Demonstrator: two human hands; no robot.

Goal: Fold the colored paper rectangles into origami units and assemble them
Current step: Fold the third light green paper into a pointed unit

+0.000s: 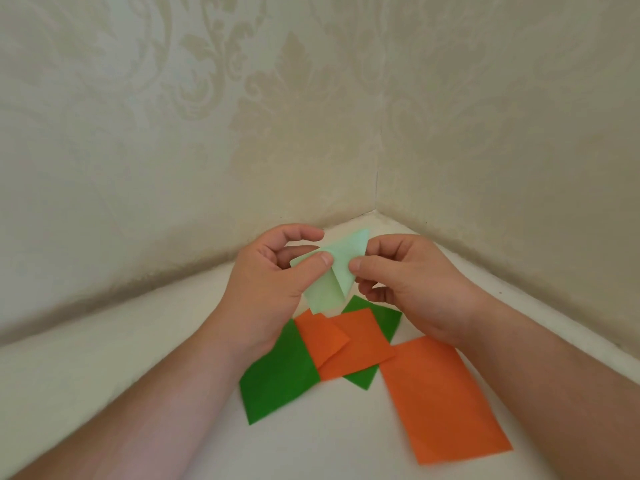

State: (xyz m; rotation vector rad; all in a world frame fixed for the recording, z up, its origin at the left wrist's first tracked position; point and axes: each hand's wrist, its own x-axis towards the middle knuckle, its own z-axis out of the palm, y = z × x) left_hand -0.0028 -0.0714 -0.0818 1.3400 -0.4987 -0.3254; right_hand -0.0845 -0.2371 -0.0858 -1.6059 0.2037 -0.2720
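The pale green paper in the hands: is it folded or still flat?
Folded. The pale green paper shows a crease and overlapping flaps, pinched between the left hand and right hand.

Two bare hands, left hand (pixel 273 271) and right hand (pixel 408 275), pinch a folded pale green paper (pixel 332 271) in a shared grip above a white table (pixel 138 375), with orange sheets (pixel 440 396) and dark green sheets (pixel 277 375) lying just below.

No text, label, brand, number or sign can be read anywhere in the head view; the papers are plain-coloured, and the wallpaper bears only a pale ornamental pattern.
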